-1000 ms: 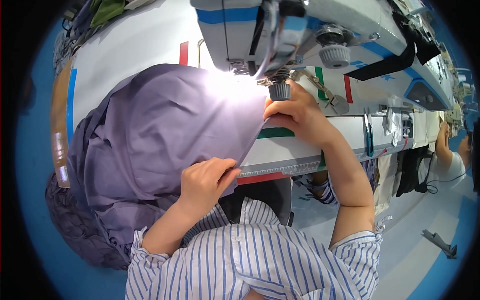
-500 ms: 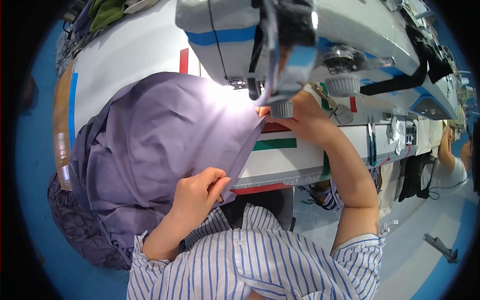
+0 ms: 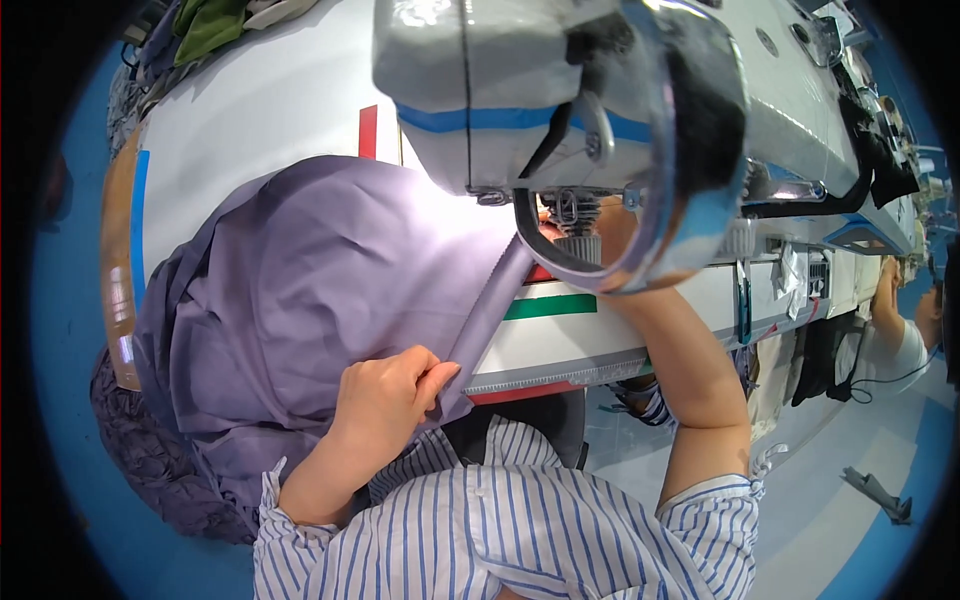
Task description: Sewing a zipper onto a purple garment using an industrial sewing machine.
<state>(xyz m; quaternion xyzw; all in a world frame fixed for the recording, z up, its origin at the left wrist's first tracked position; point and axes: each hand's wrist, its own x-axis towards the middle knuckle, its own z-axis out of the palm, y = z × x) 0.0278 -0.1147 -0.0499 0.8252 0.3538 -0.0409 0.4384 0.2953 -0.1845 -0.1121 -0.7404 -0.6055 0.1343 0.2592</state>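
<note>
A large sheet of purple fabric lies bunched over the left of the sewing table and hangs toward my lap. Its right edge is folded into a narrow strip that runs up under the head of a sewing machine. My left hand is closed on the fabric near the table's front edge, thumb against the curled fingers. My right hand is by the needle area, at the far end of the folded edge. A metal ring and knobs on the machine hide most of it; only bits of finger show beside the fabric.
Blue-handled snips lie at the table's right. A measuring tape runs along the front edge. Green cloth is piled at the far left. More crumpled purple fabric hangs at the left. Another person sits at the right.
My view has shifted, so the machine head looks larger and further right, and its ring now covers my right hand. My left hand has come slightly nearer, still on the fabric.
</note>
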